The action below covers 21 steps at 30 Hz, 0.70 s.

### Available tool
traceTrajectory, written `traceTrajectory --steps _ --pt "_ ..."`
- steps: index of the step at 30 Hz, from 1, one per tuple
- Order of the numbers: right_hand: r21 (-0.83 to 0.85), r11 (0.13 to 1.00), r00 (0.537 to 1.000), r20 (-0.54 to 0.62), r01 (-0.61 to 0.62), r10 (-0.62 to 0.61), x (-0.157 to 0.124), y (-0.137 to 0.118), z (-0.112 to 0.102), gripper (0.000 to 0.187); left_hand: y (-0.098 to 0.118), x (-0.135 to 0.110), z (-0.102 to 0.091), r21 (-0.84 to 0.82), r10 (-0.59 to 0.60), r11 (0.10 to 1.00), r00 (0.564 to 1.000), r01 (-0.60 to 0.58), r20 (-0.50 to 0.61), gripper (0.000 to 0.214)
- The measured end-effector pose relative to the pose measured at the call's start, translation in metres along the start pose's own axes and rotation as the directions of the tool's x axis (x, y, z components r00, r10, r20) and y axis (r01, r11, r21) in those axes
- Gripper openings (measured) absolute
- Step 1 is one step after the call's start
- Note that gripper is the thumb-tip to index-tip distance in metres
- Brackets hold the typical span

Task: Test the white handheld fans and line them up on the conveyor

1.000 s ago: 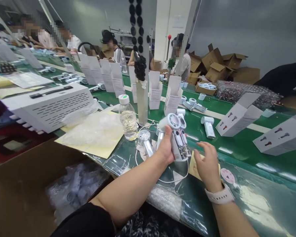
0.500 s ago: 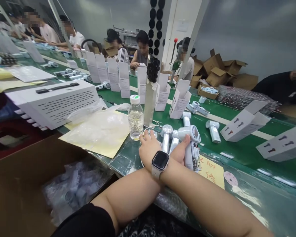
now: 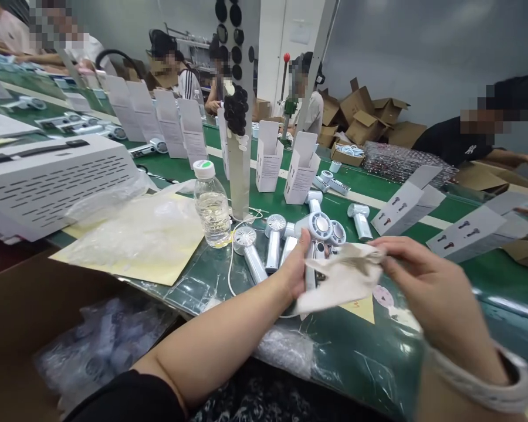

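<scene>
My left hand [image 3: 297, 266] is closed around the handle of a pale blue handheld fan [image 3: 320, 225], its round grille facing up. A second fan head [image 3: 337, 232] shows close behind it; whether I hold that one too is unclear. In my right hand [image 3: 431, 287], thumb and fingers pinch the edge of a white cloth [image 3: 341, 286]. The cloth stretches across in front of the fan's handle and hides part of it. Left of my left hand, more handheld fans [image 3: 250, 255] lie on the green table [image 3: 189, 293], beside a thin white cord [image 3: 231, 275].
A water bottle [image 3: 211, 205] stands by a metal post [image 3: 240, 187]. Clear plastic bags lie on yellow paper [image 3: 171, 272] at left, near a white vented case [image 3: 57, 181]. White boxes [image 3: 301, 176] line the table. Co-workers sit opposite. A carton [image 3: 13, 340] holds bagged items.
My right hand has moved from beside the bottle across to the right and now holds a white cloth. My left hand still grips the fan. The view has swung right.
</scene>
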State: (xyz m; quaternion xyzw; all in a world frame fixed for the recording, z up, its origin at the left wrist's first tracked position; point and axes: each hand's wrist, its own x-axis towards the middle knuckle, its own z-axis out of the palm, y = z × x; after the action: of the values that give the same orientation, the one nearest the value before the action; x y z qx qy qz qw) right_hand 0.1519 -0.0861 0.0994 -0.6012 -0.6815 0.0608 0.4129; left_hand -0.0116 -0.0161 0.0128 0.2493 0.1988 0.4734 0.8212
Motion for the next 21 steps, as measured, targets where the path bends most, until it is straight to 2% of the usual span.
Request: traceTrajectory --steps 1,3,4,5,6,8,10,12,14,17,21 --pt "-0.054 0.995 0.995 -0.052 -0.087 0.084 0.004 0.015 -0.011 0.021 0.000 0.002 -0.002 -0.003 -0.070 0.997 0.996 0.071 0.063 0.070" --pt "-0.064 0.977 0.970 -0.146 -0.204 0.193 0.015 0.036 -0.017 0.022 0.002 0.002 -0.003 -0.008 -0.164 0.986 0.967 0.168 0.196 0.073" --pt "0.023 0.975 0.968 -0.114 -0.222 0.224 0.019 0.042 -0.012 0.021 0.002 0.000 -0.004 -0.006 -0.192 0.980 0.945 0.201 0.264 0.074" --pt "0.169 0.959 0.971 -0.035 -0.227 0.236 0.022 0.046 -0.004 0.021 0.003 -0.002 -0.004 0.003 -0.208 0.976 0.925 0.219 0.317 0.073" --pt "0.359 0.903 0.972 0.071 -0.235 0.225 0.024 0.048 0.007 0.022 0.003 -0.003 -0.005 0.020 -0.218 0.974 0.910 0.226 0.352 0.073" --pt "0.683 0.674 0.960 0.215 -0.280 0.180 0.024 0.050 0.030 0.027 0.004 -0.006 -0.006 0.066 -0.234 0.972 0.893 0.226 0.385 0.074" --pt "0.823 0.453 0.939 0.294 -0.343 0.176 0.021 0.051 0.048 0.040 0.003 -0.007 -0.006 0.113 -0.232 0.972 0.897 0.204 0.377 0.074" --pt "0.842 0.340 0.908 0.389 -0.418 0.154 0.016 0.053 0.056 0.054 0.002 -0.008 -0.004 0.159 -0.230 0.970 0.907 0.184 0.352 0.075" --pt "0.830 0.297 0.879 0.469 -0.473 0.089 0.013 0.056 0.058 0.058 0.001 -0.009 -0.002 0.195 -0.229 0.965 0.920 0.172 0.319 0.076" --pt "0.823 0.293 0.867 0.497 -0.486 0.042 0.012 0.055 0.057 0.059 -0.001 -0.012 0.002 0.231 -0.209 0.962 0.941 0.148 0.267 0.078" --pt "0.827 0.340 0.894 0.428 -0.447 0.135 0.012 0.043 0.066 0.057 -0.003 -0.015 0.005 0.220 -0.164 0.968 0.967 0.120 0.196 0.080"
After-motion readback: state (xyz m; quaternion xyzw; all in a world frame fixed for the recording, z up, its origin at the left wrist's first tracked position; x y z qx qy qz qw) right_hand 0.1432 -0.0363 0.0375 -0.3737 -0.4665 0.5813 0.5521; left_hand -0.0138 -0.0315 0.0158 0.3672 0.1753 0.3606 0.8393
